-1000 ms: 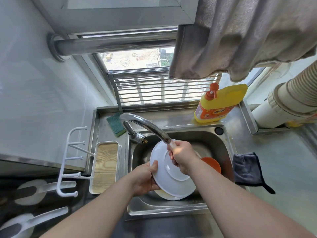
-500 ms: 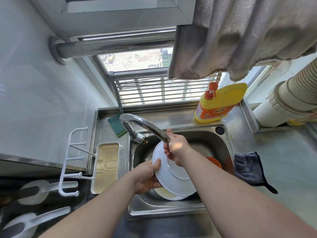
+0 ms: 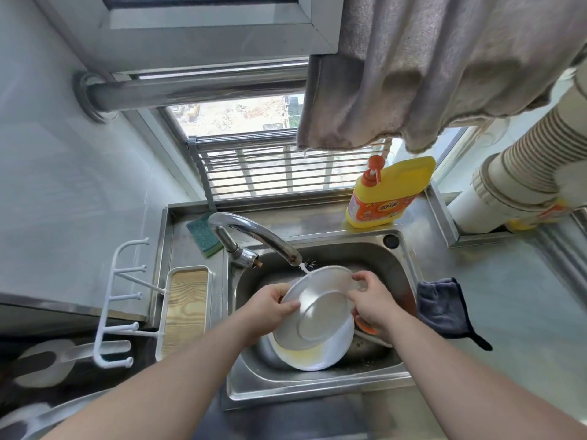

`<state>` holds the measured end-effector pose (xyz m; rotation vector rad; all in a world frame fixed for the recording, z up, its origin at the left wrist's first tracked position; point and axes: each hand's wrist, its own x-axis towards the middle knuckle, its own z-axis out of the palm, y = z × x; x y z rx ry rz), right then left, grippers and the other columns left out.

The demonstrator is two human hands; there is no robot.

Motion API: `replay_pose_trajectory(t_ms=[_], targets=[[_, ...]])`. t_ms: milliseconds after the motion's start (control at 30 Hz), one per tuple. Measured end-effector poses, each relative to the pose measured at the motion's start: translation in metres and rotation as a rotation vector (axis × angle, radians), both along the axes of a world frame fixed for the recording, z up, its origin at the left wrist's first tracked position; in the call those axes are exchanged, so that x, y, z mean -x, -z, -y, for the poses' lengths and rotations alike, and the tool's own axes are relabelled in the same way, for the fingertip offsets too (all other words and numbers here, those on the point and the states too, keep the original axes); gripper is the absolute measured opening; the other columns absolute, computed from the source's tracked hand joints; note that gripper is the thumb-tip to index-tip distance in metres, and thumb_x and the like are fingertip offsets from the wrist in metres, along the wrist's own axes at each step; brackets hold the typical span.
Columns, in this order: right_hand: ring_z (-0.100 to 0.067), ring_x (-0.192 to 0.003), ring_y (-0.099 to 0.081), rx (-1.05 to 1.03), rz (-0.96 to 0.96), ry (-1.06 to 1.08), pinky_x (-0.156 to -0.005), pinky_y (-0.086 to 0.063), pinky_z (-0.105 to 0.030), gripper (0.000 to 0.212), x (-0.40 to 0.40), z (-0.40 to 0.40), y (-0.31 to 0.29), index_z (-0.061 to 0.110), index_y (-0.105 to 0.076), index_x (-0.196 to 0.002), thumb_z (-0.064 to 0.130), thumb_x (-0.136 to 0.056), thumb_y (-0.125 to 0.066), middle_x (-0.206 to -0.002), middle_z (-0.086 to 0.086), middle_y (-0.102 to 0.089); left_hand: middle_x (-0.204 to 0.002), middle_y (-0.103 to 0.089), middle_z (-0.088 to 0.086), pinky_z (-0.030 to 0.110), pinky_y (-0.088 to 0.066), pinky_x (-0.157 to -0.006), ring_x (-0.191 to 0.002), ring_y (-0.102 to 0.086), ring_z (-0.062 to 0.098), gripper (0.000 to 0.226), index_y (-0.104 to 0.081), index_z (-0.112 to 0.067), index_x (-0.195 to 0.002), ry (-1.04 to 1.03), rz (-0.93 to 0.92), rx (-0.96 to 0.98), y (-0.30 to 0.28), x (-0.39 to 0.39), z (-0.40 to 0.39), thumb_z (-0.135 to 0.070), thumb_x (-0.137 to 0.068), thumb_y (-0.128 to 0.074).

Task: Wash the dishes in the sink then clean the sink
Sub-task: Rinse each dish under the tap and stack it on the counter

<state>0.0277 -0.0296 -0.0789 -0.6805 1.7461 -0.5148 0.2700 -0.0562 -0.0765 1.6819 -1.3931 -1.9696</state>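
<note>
Plate (image 3: 317, 315) flipped since last frame, underside up now, tap (image 3: 254, 231) running on far rim. Left hand (image 3: 270, 304) grips left edge, right hand (image 3: 370, 301) pinches right edge. Plate sits mid-frame over sink (image 3: 317, 392), between both hands, above second dish (image 3: 313, 355).

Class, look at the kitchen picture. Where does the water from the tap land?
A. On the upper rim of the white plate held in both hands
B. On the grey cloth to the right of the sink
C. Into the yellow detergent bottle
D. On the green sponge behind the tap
A: the stream from the tap strikes the top rim of the white plate, which the left hand and right hand grip over the sink.
</note>
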Motion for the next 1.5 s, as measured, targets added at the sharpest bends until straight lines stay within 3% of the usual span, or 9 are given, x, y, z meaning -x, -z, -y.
replay_pose_trajectory(t_ms=[167, 400, 567, 733, 900, 1000, 1167, 1333, 1500], targets=[[-0.018, -0.095, -0.061, -0.008, -0.025, -0.005, -0.090, -0.055, -0.041, 0.040, 0.009, -0.012, 0.008, 0.024, -0.052, -0.138, 0.025, -0.099, -0.066, -0.115, -0.002, -0.060, -0.096, -0.073, 0.007, 0.032, -0.054, -0.072, -0.082, -0.067, 0.019, 0.018, -0.070, -0.012, -0.111, -0.185, 0.036, -0.015, 0.008, -0.010, -0.006, -0.017, -0.110, -0.053], [-0.023, -0.101, -0.063, -0.104, 0.001, -0.127, -0.075, -0.054, -0.035, 0.057, -0.009, -0.024, 0.012, 0.026, -0.039, -0.155, 0.031, -0.102, -0.060, -0.123, -0.003, -0.058, -0.112, -0.067, 0.019, 0.049, -0.052, -0.095, -0.099, -0.063, 0.032, 0.025, -0.063, -0.010, -0.110, -0.571, -0.039, -0.175, 0.019, -0.038, -0.007, -0.024, -0.114, -0.043], [-0.026, -0.114, -0.060, -0.149, 0.050, -0.122, -0.099, -0.054, -0.043, 0.055, -0.016, -0.026, 0.006, 0.028, -0.039, -0.156, 0.023, -0.104, -0.060, -0.129, -0.002, -0.052, -0.110, -0.071, 0.018, 0.042, -0.055, -0.083, -0.095, -0.066, 0.033, 0.024, -0.064, -0.010, -0.110, -0.614, -0.034, -0.117, 0.013, -0.050, 0.001, -0.024, -0.112, -0.045], [-0.023, -0.108, -0.063, -0.046, 0.046, -0.098, -0.099, -0.055, -0.044, 0.052, -0.017, -0.019, 0.003, 0.025, -0.047, -0.151, 0.025, -0.101, -0.063, -0.120, 0.003, -0.060, -0.107, -0.077, 0.015, 0.054, -0.059, -0.092, -0.098, -0.072, 0.035, 0.032, -0.075, -0.016, -0.105, -0.513, 0.015, -0.042, 0.001, -0.020, 0.022, -0.040, -0.107, -0.053], [-0.021, -0.094, -0.063, 0.007, 0.151, 0.082, -0.079, -0.054, -0.035, 0.044, -0.011, -0.006, -0.008, 0.028, -0.051, -0.147, 0.028, -0.103, -0.061, -0.118, -0.002, -0.063, -0.082, -0.070, 0.008, 0.038, -0.050, -0.073, -0.080, -0.064, 0.025, 0.029, -0.072, -0.015, -0.085, -0.393, 0.012, 0.033, -0.004, 0.028, 0.041, -0.034, -0.102, -0.058], [-0.030, -0.104, -0.066, -0.030, 0.187, 0.197, -0.093, -0.057, -0.047, 0.043, -0.001, -0.002, -0.011, 0.027, -0.054, -0.143, 0.044, -0.104, -0.057, -0.125, -0.004, -0.062, -0.091, -0.075, 0.004, 0.039, -0.057, -0.082, -0.087, -0.070, 0.025, 0.022, -0.072, -0.017, -0.093, -0.289, 0.027, 0.072, -0.015, 0.049, 0.038, -0.032, -0.104, -0.060], [-0.044, -0.091, -0.076, -0.268, 0.455, 0.504, -0.077, -0.063, -0.052, 0.076, 0.021, -0.001, -0.016, 0.015, -0.054, -0.126, 0.080, -0.086, -0.057, -0.118, -0.021, -0.071, -0.084, -0.069, -0.008, 0.032, -0.049, -0.074, -0.078, -0.060, 0.012, 0.015, -0.071, -0.032, -0.088, 0.262, 0.185, 0.366, -0.018, 0.049, 0.017, -0.036, -0.101, -0.064], [-0.038, -0.071, -0.074, -0.337, 0.445, 0.562, -0.051, -0.061, -0.036, 0.038, 0.021, -0.010, -0.017, -0.003, -0.059, -0.123, 0.013, -0.091, -0.046, -0.103, -0.027, -0.069, -0.077, -0.064, -0.015, 0.031, -0.047, -0.077, -0.076, -0.056, 0.004, 0.016, -0.073, -0.038, -0.087, 0.446, 0.219, 0.429, -0.012, 0.033, 0.008, -0.041, -0.101, -0.065], [-0.049, -0.107, -0.068, -0.319, 0.501, 0.630, -0.068, -0.064, -0.057, 0.050, 0.025, -0.030, -0.019, 0.005, -0.048, -0.136, -0.011, -0.090, -0.035, -0.126, -0.028, -0.063, -0.152, -0.053, -0.008, 0.047, -0.042, -0.115, -0.137, -0.050, 0.017, 0.047, -0.071, -0.035, -0.128, 0.253, 0.202, 0.386, 0.006, 0.015, 0.006, -0.061, -0.103, -0.042]])
